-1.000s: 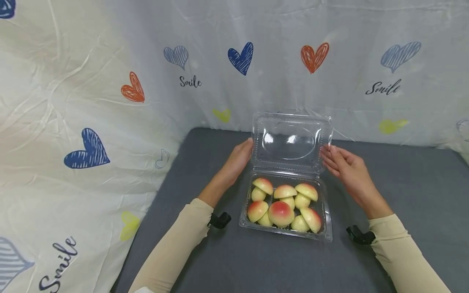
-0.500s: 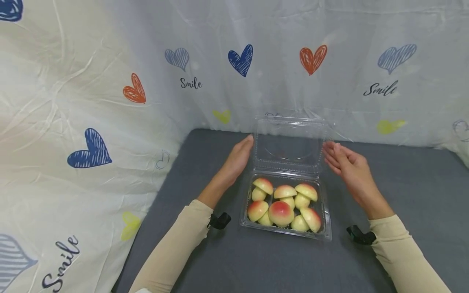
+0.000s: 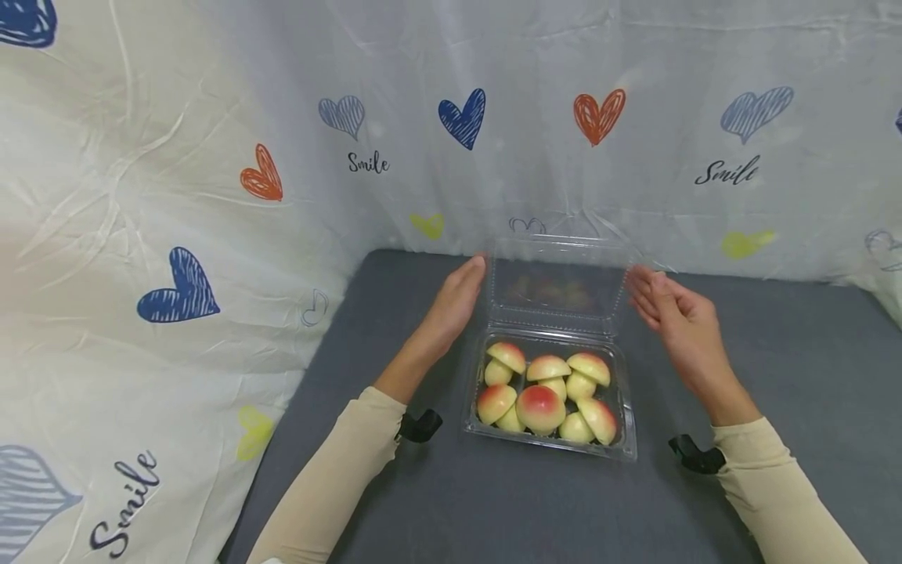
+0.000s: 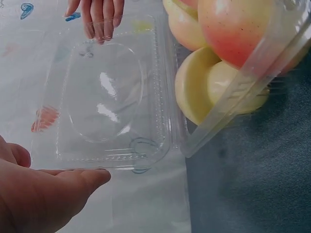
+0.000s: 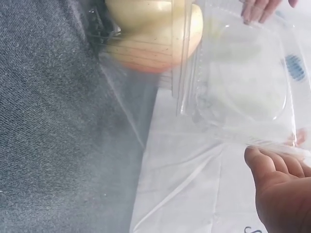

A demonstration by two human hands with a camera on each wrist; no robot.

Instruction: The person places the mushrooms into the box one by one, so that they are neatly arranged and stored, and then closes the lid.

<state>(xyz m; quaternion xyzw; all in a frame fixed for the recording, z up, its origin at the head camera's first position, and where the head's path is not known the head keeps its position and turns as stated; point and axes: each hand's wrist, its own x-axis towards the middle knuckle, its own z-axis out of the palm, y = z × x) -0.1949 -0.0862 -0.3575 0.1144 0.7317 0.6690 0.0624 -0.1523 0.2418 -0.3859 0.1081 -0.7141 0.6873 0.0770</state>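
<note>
A clear plastic clamshell box sits on the table, its hinged lid raised behind the base. Several mushroom-shaped pieces with red-and-yellow caps fill the base, and their faint reflection shows in the lid. My left hand is at the lid's left edge; in the left wrist view its thumb lies along that edge. On the other side, my right hand has its fingertips at the lid's right edge. In the right wrist view those fingers extend under the rim; firm contact is hard to tell.
Dark grey cloth covers the table. A white curtain printed with hearts and "Smile" hangs behind and along the left. Black wrist mounts sit at both sleeves.
The lid's top edge has come lower in the head view, and mushroom reflections have appeared in it. My right hand has shifted slightly right and up; the box base stays put.
</note>
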